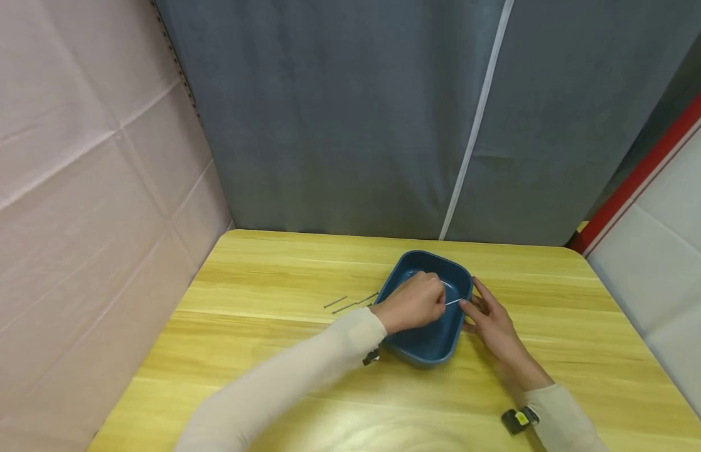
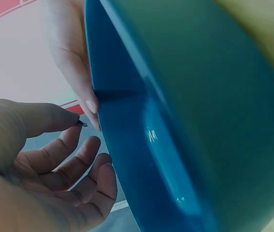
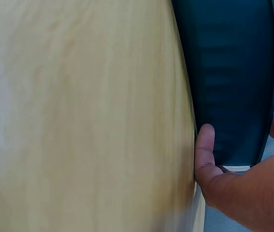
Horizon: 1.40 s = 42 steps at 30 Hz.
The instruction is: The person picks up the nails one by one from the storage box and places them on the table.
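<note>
A dark blue rectangular tub (image 1: 423, 348) with rounded corners stands on the table. Over its middle, my left hand (image 1: 415, 302) pinches a thin metal nail (image 1: 453, 302) that points toward the right rim. In the left wrist view, a small end of the nail (image 2: 83, 123) pokes out between thumb and forefinger, the other fingers loosely curled. My right hand (image 1: 494, 323) grips the tub's right side, thumb at the rim near the nail. One finger lies along the outer wall (image 3: 229, 82) in the right wrist view.
Several loose nails (image 1: 344, 307) lie on the wooden table (image 1: 260, 282) left of the tub, partly behind the left forearm. A grey curtain (image 1: 339, 125) hangs behind the far edge. Pale panels (image 1: 101, 220) flank both sides.
</note>
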Motion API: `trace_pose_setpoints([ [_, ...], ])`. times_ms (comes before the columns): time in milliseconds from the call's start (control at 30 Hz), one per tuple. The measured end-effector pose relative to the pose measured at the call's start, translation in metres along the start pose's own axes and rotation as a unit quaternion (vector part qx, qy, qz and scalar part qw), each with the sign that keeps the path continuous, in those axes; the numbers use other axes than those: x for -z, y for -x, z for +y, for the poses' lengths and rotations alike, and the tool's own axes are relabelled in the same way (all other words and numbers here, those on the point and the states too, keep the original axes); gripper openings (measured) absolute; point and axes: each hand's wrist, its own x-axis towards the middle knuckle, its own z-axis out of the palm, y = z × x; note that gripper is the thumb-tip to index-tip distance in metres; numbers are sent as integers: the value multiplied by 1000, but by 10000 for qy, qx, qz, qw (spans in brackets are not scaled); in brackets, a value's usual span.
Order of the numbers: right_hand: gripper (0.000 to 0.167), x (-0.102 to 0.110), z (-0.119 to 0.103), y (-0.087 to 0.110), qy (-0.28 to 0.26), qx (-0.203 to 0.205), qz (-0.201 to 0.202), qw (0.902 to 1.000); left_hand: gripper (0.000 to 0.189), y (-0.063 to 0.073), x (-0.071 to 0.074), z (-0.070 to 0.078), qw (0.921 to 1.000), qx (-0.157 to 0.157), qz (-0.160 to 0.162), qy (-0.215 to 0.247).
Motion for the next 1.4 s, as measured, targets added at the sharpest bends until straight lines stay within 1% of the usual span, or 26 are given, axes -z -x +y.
trace_pose_setpoints([
  [133, 80, -1, 0, 0, -2, 33, -3, 10000, 19, 9, 1, 2, 9997, 79, -1, 235],
  [233, 81, -1, 0, 0, 13, 22, -19, 10000, 15, 16, 4, 4, 9986, 148, -27, 512],
  [433, 82, -2, -1, 1, -7, -22, -8, 10000, 13, 29, 10, 6, 9963, 275, 76, 807],
  [600, 82, -1, 0, 1, -42, 15, -19, 10000, 11, 41, 15, 5, 9937, 454, 190, 1008],
  [700, 82, 0, 2, 1, -70, 82, -28, 9999, 10, 50, 18, 3, 9922, 529, 267, 1093],
  [933, 82, 1, 2, 1, -128, 171, -73, 9997, 9, 71, 22, -6, 9892, 607, 562, 1208],
  [1167, 82, 2, 2, 1, -241, 156, -53, 9996, 12, 90, 23, -13, 9833, 633, 844, 1484],
  [1400, 82, 4, 2, 2, -184, 153, -51, 9997, 14, 108, 25, -19, 9786, 761, 992, 1634],
])
